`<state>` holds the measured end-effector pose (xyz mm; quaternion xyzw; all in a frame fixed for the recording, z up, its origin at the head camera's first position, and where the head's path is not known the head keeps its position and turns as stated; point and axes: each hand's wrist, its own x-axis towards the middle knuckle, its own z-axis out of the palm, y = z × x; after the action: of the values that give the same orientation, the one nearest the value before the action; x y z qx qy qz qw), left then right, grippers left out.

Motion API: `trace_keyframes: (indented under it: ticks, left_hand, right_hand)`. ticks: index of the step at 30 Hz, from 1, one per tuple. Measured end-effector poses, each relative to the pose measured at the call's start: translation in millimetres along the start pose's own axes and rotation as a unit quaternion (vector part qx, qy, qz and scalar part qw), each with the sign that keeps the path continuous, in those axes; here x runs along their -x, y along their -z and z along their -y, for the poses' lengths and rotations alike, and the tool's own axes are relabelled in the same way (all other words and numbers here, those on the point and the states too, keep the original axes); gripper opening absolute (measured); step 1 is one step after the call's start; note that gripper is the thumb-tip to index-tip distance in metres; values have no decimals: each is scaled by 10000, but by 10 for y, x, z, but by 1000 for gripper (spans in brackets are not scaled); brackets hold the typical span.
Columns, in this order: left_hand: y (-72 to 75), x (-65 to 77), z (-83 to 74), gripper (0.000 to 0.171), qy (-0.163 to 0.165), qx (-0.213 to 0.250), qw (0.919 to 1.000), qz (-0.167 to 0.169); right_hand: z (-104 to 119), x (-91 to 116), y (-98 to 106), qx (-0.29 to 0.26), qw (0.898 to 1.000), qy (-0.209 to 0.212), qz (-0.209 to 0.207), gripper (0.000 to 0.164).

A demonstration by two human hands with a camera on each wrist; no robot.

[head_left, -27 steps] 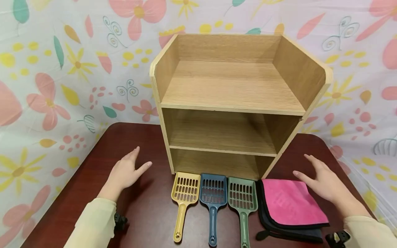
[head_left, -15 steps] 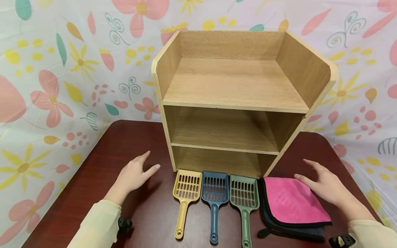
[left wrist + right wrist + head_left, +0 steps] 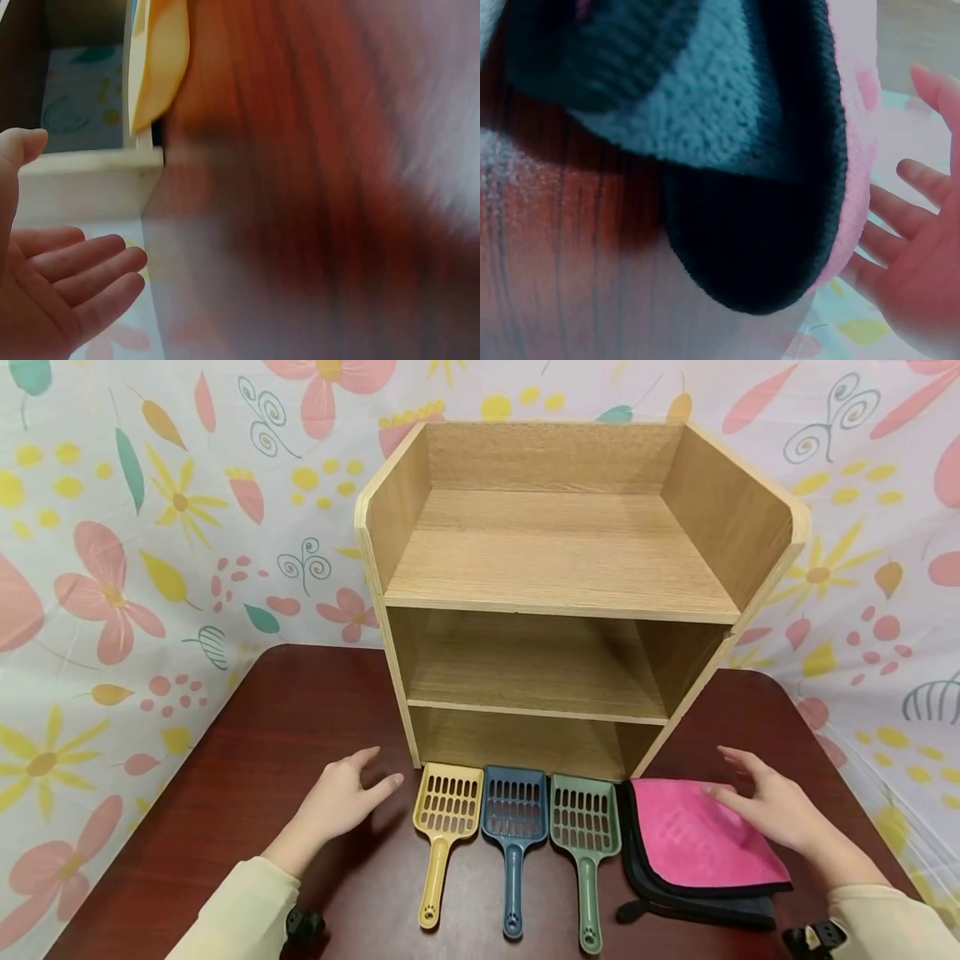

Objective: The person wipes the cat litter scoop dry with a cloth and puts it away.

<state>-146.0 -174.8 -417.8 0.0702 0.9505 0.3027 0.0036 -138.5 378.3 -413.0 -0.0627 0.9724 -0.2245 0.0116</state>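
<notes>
Three slotted scoops lie side by side before a wooden shelf unit (image 3: 555,585): a yellow scoop (image 3: 444,827), a blue scoop (image 3: 513,835) and a green scoop (image 3: 587,843). A folded pink cloth (image 3: 693,843) with a dark underside lies to their right. My left hand (image 3: 348,793) hovers open just left of the yellow scoop (image 3: 154,60). My right hand (image 3: 765,797) hovers open over the pink cloth's (image 3: 855,150) right edge. In the wrist views the left hand (image 3: 52,277) and right hand (image 3: 922,262) show straight fingers holding nothing.
Everything stands on a dark red wooden table (image 3: 247,760). A flowered sheet (image 3: 150,527) hangs behind and to both sides. The shelf unit's three levels hold nothing.
Both hands have drifted inward, the left toward the yellow scoop and the right over the cloth's edge. The view has shifted slightly.
</notes>
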Motion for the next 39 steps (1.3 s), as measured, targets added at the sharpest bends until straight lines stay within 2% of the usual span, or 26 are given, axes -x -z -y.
trace_keyframes:
  ticks: [8,11,13,17,22,26,29,34,39]
  left_hand:
    - [-131,134,-146,56,376,583,9975,112]
    - [-185,178,-179,50,684,1149,9906,277]
    - [-220,203,-192,47,941,1711,9798,423]
    - [-283,242,-191,40,1441,2776,9474,684]
    - [-343,280,-159,40,1855,3462,9113,1233]
    - [-381,314,-147,43,1977,3964,8786,1784]
    - [-398,347,-153,45,2010,4249,8578,2079]
    - [-423,393,-152,54,2033,4547,8327,2420]
    - [-450,407,-172,60,1998,4857,8101,2605]
  right_hand:
    - [-15,16,-27,58,10000,9,68,73]
    - [-21,16,-38,72,9999,-14,92,71]
    - [-19,16,-42,72,9999,-34,91,69]
    - [-2,22,-58,58,9999,-94,100,68]
    - [-3,39,-79,75,9996,-196,199,68]
    - [-8,46,-83,87,9991,-258,311,68]
    - [-14,46,-92,76,9987,-288,412,69]
    - [-48,48,-117,82,9982,-329,485,69]
    - [-65,49,-122,-28,9987,-313,404,69]
